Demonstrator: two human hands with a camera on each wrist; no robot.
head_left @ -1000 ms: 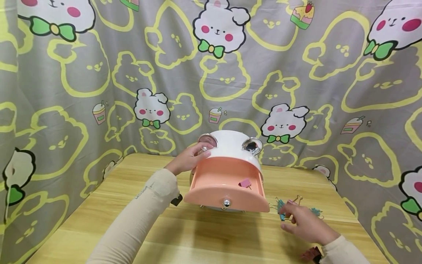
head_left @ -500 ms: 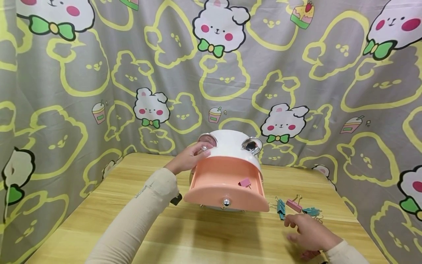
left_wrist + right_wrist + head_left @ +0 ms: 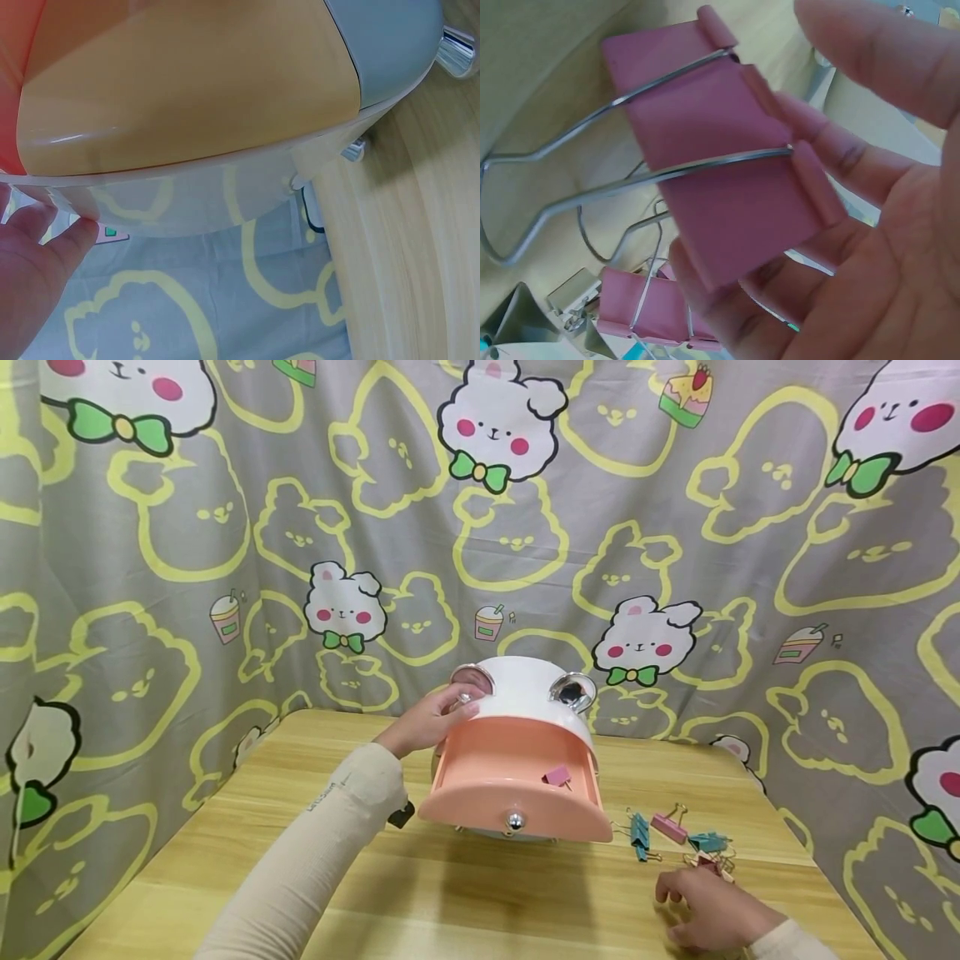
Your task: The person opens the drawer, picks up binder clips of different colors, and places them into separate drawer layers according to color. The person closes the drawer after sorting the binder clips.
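Observation:
A small drawer organizer (image 3: 525, 687) with a white top and silver ring eyes stands mid-table. My left hand (image 3: 426, 722) rests against its left eye and upper side; the left wrist view shows fingertips touching the white wall. Its orange drawer (image 3: 480, 802) is pulled out, and a pink binder clip (image 3: 557, 775) lies inside. On the right, my right hand (image 3: 712, 912) is low over the table with fingers loosely bent. In the right wrist view, a large pink binder clip (image 3: 720, 150) is in front of the fingers, and the thumb is apart from it.
Right of the drawer lie several binder clips: a teal one (image 3: 639, 835), a pink one (image 3: 670, 827), another teal one (image 3: 708, 842) and a dark red one (image 3: 712, 865). A patterned curtain (image 3: 525, 560) hangs behind the wooden table (image 3: 300, 877).
My right hand has drawn back toward me from the clip group, uncovering the clips there. The pink clip near the right wrist is now hidden in the head view. My left hand stays put.

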